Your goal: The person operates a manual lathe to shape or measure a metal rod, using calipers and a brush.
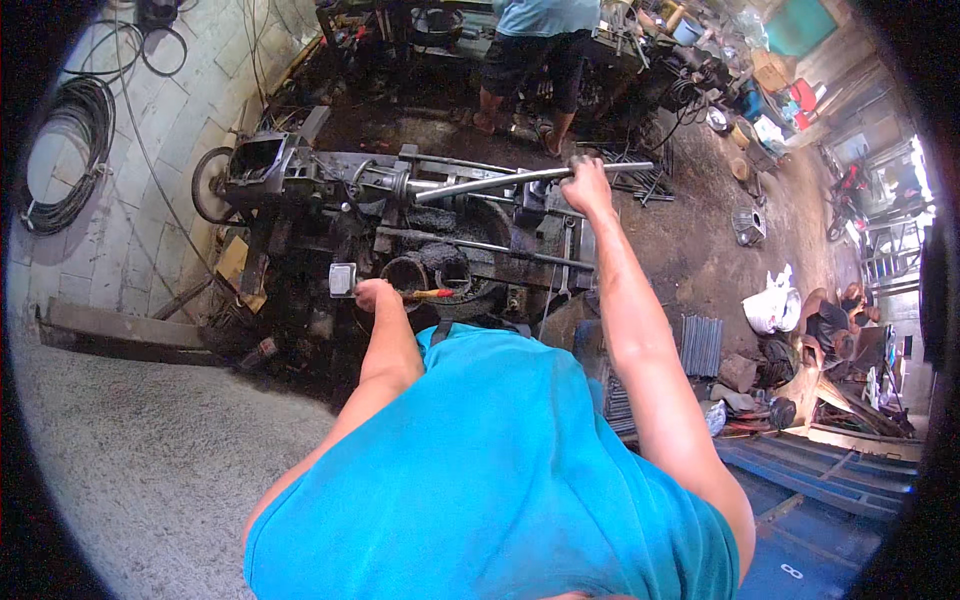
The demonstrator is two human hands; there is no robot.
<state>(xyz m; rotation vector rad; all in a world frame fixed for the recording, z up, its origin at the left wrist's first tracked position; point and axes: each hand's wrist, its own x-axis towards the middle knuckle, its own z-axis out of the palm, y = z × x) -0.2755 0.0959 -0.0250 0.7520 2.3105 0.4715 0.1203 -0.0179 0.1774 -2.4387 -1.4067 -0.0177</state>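
My right hand [588, 186] is wrapped around a long bare metal rod [490, 184], which slants across the machine [375, 172]. The rod's left end lies near the machine's round spindle part [400, 186]. Lower down on the left, my left hand [374, 294] has its fingers drawn together beside a small grey box [342, 280] on the machine. A tan stick with a red tip [432, 294] shows just right of the left wrist; I cannot tell whether the hand holds it. What the left fingers grip, if anything, is hidden.
A wheel [212, 186] stands at the machine's left end. Another person [540, 60] stands at the back. Coiled black hose [75, 155] hangs on the left wall. Metal rods [701, 346] lie stacked on the right, near a white bag [772, 305] and a blue panel [830, 510].
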